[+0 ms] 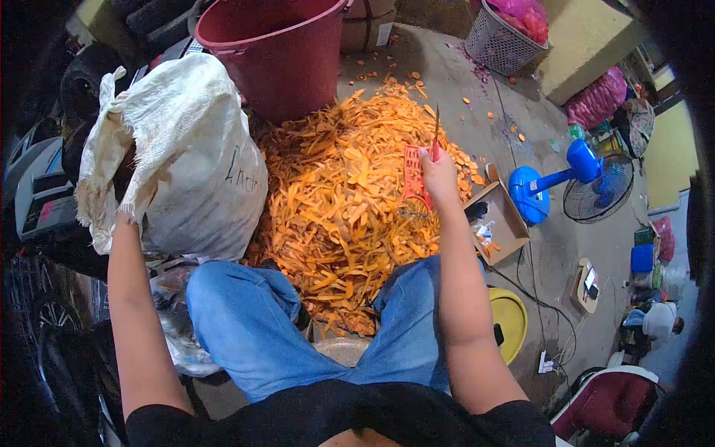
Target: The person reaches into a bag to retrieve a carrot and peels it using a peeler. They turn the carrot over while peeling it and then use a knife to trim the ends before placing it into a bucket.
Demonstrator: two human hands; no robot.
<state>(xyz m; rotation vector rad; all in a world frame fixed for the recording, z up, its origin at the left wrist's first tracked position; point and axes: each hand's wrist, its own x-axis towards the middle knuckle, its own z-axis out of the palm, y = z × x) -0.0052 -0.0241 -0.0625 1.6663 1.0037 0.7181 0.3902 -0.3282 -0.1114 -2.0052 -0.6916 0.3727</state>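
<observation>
My left wrist (125, 227) goes into the mouth of a white woven sack (201, 141) with dark handwriting on its side; the hand itself is hidden inside the sack. My right hand (441, 175) is closed around the red handle of a knife (436, 134), blade pointing up and away from me. Against the same hand lies a red slotted plastic tool (414, 171), its lower end over the peelings. A large heap of orange peelings (342, 194) covers the floor between and beyond my knees.
A big dark red tub (275, 63) stands behind the heap. To the right are an open cardboard box (506, 223), a blue fan (555, 179) on its side, a yellow lid (509, 328) and cables. A grey basket (503, 41) stands farther back; a person (660, 322) sits far right.
</observation>
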